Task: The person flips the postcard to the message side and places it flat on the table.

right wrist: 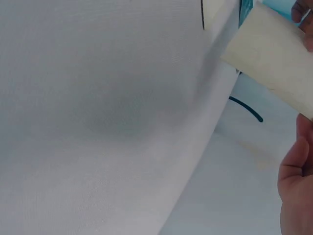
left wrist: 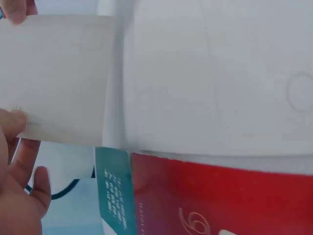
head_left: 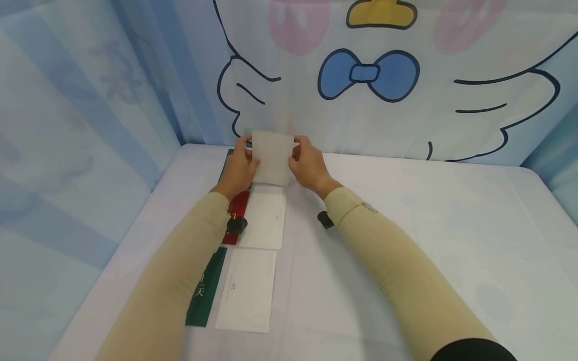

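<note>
At the table's far edge a blank-looking white card (head_left: 272, 158) is held up, tilted, between both hands. My left hand (head_left: 239, 168) pinches its left edge, thumb on the near face. On the opposite edge my right hand (head_left: 310, 165) pinches it too. Below the held card lie two white cards, a farther one (head_left: 263, 218) and a nearer one (head_left: 247, 291). A red card (head_left: 237, 220) and a green card (head_left: 207, 291) lie to their left. Another green card (left wrist: 115, 191) shows beside the red one in the left wrist view, partly hidden in the head view.
The white tabletop (head_left: 433, 250) stretches to the right of the cards. Behind it hangs a curtain (head_left: 361, 125) with a printed cartoon and blue bow tie. A striped blue curtain (head_left: 81, 150) hangs on the left. Dark wrist cameras (head_left: 325, 219) sit on the sleeves.
</note>
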Available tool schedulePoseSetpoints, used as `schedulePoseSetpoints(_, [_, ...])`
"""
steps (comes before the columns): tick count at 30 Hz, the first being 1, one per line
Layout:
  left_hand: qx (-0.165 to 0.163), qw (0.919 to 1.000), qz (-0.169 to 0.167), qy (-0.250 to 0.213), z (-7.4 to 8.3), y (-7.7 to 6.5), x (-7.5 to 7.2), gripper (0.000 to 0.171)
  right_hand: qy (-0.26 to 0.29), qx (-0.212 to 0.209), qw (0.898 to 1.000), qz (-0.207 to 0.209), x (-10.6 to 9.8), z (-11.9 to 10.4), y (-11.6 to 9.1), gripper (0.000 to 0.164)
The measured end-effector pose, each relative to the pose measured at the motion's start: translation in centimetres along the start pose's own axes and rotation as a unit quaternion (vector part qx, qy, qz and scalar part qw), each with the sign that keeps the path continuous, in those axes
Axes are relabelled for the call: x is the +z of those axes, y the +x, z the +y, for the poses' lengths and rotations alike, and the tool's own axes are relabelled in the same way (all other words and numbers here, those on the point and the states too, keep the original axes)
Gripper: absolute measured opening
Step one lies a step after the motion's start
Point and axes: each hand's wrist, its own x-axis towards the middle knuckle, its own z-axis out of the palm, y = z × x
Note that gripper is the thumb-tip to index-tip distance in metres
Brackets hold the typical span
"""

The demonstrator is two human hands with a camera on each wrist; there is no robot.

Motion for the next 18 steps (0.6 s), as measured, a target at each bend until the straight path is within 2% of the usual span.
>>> schedulePoseSetpoints(4, [-0.015, 0.9991, 0.027, -0.030, 0.56, -0.14, -0.25, 0.055, 0.037, 0.001, 0.998, 0.057, 0.07, -0.14, -0.02, 0.029])
schedulePoseSetpoints(6, [-0.010, 0.9991, 0.034, -0.023, 0.64, -0.12, -0.27, 0.045, 0.020, -0.010, 0.997, 0.075, 0.09, -0.16, 0.00, 0.020])
schedulePoseSetpoints(8, [0.001, 0.9994, 0.035, -0.006, 0.59, -0.08, -0.24, 0.035, -0.010, -0.026, 0.997, 0.078, 0.15, -0.07, 0.03, 0.018])
schedulePoseSetpoints(10, [0.015, 0.9992, 0.033, 0.017, 0.47, -0.05, -0.19, 0.028, -0.034, -0.043, 0.996, 0.068, 0.20, 0.02, -0.02, 0.022])
schedulePoseSetpoints(13, [0.034, 0.9981, 0.020, 0.046, 0.22, -0.06, -0.16, 0.030, -0.058, -0.055, 0.996, 0.035, 0.34, 0.23, -0.15, 0.034])
schedulePoseSetpoints(18, [0.026, 0.9973, -0.027, 0.062, -0.20, -0.06, -0.09, 0.045, -0.081, -0.040, 0.995, -0.040, 0.67, 0.65, -0.24, 0.058])
